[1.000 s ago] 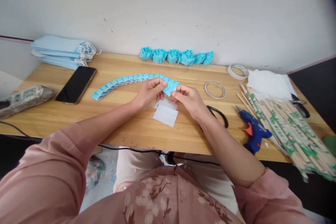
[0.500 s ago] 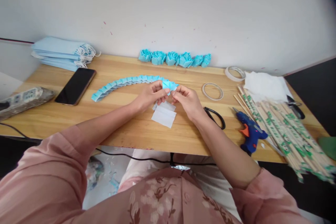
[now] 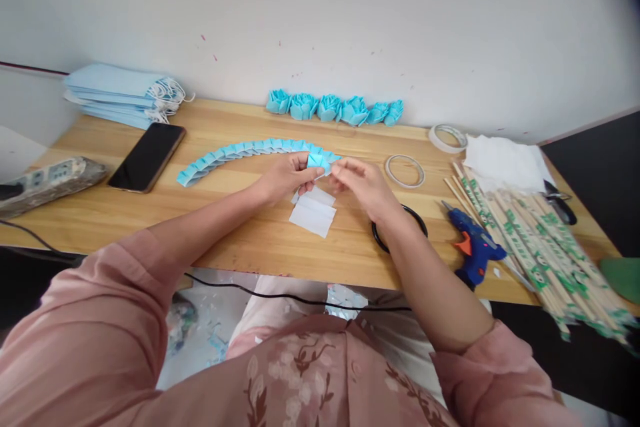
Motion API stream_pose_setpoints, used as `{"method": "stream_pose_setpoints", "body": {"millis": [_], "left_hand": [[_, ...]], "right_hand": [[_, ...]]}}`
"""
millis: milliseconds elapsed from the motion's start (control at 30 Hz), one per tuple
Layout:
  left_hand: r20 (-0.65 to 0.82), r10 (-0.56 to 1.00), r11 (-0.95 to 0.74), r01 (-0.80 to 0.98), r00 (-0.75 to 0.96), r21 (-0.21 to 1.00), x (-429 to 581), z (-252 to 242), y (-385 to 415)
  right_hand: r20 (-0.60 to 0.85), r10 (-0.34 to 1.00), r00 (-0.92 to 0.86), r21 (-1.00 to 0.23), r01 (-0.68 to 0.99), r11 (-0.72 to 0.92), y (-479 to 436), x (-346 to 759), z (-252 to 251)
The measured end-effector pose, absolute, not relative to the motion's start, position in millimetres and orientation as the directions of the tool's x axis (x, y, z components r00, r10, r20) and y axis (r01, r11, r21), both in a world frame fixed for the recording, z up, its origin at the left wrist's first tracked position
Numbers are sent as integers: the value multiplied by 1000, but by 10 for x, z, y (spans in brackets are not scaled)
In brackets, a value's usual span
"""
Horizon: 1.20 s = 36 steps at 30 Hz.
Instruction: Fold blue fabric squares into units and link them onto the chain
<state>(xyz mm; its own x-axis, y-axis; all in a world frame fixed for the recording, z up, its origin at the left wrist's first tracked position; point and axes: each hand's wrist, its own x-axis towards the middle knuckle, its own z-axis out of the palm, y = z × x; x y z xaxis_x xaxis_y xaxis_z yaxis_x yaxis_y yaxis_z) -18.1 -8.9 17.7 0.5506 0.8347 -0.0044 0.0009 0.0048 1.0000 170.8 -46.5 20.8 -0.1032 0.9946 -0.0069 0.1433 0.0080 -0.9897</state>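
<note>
My left hand point(image 3: 287, 179) pinches a small folded blue piece point(image 3: 315, 160) of thin sheet between thumb and fingers. My right hand point(image 3: 364, 185) has its thumb and fingertips closed at the right edge of the same piece. Below the hands lie pale, flat cut pieces point(image 3: 313, 219), partly overlapping. Behind my left hand curves a row of folded blue pieces point(image 3: 245, 149), standing side by side. Under my right wrist shows a black looped handle point(image 3: 419, 219), mostly hidden by the forearm.
Blue folded flowers point(image 3: 329, 108) line the wall. At left are a stack of face masks point(image 3: 117, 90), a phone point(image 3: 147, 157) and a power strip point(image 3: 60, 177). Tape rolls point(image 3: 447, 138), a blue glue gun point(image 3: 475, 243), wrapped chopsticks point(image 3: 545, 247) and white sheets point(image 3: 505, 163) lie at right.
My right hand has turned and its fingertips have drawn together at the piece's right edge. Its forearm covers more of the black handle. My left hand keeps its pinch.
</note>
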Motion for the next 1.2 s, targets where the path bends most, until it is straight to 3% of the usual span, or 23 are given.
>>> {"method": "stream_pose_setpoints", "body": {"millis": [100,333,567,667,800,900,1033,1200], "left_hand": [[-49,806,-26,119,590,993,-191,188,-94],[-88,736,-123,260,672,958,-177,177,-140],[17,813,-165,203,582,965,-180,178,-123],[-4,846,-129,212,534,969,-185,174,-110],[-58,855,-68,223,515,972,-188,185,-100],[-55,851,-65,208,523,976,-190,200,-105],[-27,844,-87,186,536,979,-193,190,-109],[-39,834,-67,171,551,983,-197,148,-96]], "right_hand": [[56,997,-52,-986,156,64,-458,1778,230],[78,981,-177,-931,340,135,-486,1732,196],[21,998,-68,-988,152,31,-451,1715,160],[26,999,-47,-989,145,32,-445,1716,156],[247,969,7,-921,314,233,-470,1741,191],[370,925,-86,-813,452,367,-494,1764,217],[387,903,-188,-712,562,422,-494,1781,186],[375,909,-182,-704,583,407,-481,1780,141]]}}
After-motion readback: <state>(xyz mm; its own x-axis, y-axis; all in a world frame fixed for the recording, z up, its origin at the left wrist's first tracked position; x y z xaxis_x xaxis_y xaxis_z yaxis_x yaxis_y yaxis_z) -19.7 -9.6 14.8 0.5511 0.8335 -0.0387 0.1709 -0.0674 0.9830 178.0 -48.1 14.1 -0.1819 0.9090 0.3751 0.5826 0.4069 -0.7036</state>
